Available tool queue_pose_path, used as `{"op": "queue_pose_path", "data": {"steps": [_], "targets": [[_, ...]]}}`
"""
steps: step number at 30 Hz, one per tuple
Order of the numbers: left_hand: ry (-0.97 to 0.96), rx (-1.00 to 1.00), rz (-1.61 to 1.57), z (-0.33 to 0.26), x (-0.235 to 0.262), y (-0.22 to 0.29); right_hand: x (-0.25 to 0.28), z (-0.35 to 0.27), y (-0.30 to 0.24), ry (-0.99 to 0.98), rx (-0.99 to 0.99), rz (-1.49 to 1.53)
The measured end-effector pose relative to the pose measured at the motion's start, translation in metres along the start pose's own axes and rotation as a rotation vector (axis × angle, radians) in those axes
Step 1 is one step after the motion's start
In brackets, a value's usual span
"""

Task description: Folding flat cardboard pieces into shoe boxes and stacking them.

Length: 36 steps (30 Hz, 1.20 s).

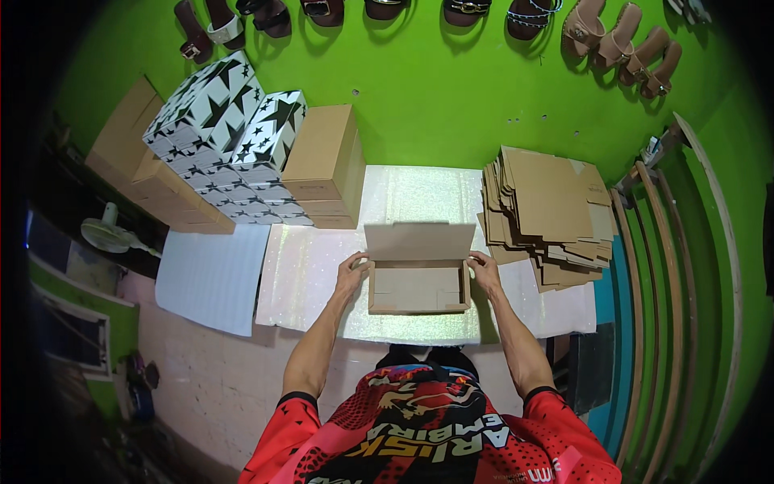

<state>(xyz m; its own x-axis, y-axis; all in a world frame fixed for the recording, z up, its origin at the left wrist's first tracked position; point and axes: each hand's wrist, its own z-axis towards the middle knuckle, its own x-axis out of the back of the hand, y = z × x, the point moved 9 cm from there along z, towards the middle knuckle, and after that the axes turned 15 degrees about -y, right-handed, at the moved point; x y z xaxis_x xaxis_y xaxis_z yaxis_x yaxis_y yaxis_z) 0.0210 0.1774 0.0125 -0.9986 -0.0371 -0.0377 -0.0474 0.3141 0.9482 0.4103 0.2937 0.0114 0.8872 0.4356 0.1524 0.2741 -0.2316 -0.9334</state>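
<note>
An open brown cardboard box (419,300) sits on the shimmering pale table cover in front of me, with nothing inside it. Its lid (421,242) stands raised along the far side. My left hand (351,274) pinches the box at its back left corner, close to the lid's hinge. At the matching right corner, my right hand (484,273) grips it with fingers closed. The fingertips of both hands are partly hidden by the cardboard.
Flattened cardboard sheets (548,202) are piled at the right. White boxes with black stars (214,109) and plain brown boxes (322,153) are stacked at the left. Sandals (621,40) hang on the green wall. A fan (113,232) stands far left; wooden rails (665,290) run along the right.
</note>
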Motion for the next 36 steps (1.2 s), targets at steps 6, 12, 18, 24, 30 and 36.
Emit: {"op": "queue_pose_path", "data": {"steps": [6,12,18,24,30,36], "targets": [[-0.048,-0.086,0.217,-0.002,0.002,0.003,0.019,-0.01,0.005,-0.039,0.071,-0.04],[-0.013,-0.138,0.827,-0.05,-0.018,0.041,-0.012,-0.067,-0.077,0.054,0.278,-0.613],[-0.45,-0.326,1.359,-0.067,-0.122,0.042,-0.098,-0.099,-0.059,-0.351,0.417,-1.192],[-0.4,-0.308,1.336,-0.071,-0.117,0.03,-0.111,-0.105,-0.058,-0.414,0.367,-1.272],[-0.424,-0.296,1.263,-0.066,-0.114,0.029,-0.105,-0.101,-0.058,-0.424,0.303,-1.117],[-0.456,-0.248,1.229,-0.066,-0.115,0.03,-0.102,-0.102,-0.063,-0.405,0.332,-1.105]]}}
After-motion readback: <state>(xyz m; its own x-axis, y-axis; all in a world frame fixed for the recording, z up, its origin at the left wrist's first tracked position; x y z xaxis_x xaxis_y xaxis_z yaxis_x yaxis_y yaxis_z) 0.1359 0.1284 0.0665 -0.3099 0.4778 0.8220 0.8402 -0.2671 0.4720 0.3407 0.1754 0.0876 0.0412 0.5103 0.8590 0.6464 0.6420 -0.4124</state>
